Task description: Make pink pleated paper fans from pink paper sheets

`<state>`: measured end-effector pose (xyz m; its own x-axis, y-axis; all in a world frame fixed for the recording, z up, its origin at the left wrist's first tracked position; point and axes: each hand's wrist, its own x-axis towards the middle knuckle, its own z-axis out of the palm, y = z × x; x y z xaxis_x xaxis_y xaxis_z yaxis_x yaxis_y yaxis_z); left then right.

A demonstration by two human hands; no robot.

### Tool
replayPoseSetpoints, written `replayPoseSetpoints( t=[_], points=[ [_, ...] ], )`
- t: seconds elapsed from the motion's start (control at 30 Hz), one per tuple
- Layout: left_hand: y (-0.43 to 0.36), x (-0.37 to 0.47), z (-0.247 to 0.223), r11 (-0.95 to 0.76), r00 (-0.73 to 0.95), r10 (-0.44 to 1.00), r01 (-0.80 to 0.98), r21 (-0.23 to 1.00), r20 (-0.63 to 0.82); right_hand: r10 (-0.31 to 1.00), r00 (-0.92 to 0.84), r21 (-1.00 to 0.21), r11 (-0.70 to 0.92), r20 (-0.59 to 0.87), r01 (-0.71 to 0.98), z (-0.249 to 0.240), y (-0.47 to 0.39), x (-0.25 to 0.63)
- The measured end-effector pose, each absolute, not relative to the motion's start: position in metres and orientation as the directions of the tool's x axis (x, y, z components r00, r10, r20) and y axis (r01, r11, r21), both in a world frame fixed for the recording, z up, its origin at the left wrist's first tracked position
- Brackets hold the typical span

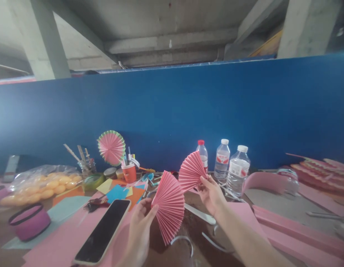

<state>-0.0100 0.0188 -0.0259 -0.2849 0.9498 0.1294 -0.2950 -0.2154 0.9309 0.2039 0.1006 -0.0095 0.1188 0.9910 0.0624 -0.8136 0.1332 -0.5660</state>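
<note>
Here, at lower left, a clear bag (30,173) holds orange balls (51,184); rightward, a red-orange cup (129,173) holds pens (129,152). Near lower centre, the left hand (140,224) pinches a pleated pink fan (170,207), the right hand (212,194) a second fan (191,172).

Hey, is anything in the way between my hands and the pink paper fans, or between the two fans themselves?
Nothing visible. Your left hand grips the lower fan directly, and your right hand the upper fan. Nothing shows between the fans; their edges meet in this view, though I can't tell whether they touch.
</note>
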Motion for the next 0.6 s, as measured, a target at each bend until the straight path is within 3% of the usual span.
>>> replayPoseSetpoints(
  t=[0.6],
  points=[
    [0.011,-0.002,-0.010,-0.186,-0.328,0.942,-0.338,0.923,0.070,0.991,0.133,-0.579,0.125,0.030,-0.806,-0.010,0.101,0.205]
  ],
)
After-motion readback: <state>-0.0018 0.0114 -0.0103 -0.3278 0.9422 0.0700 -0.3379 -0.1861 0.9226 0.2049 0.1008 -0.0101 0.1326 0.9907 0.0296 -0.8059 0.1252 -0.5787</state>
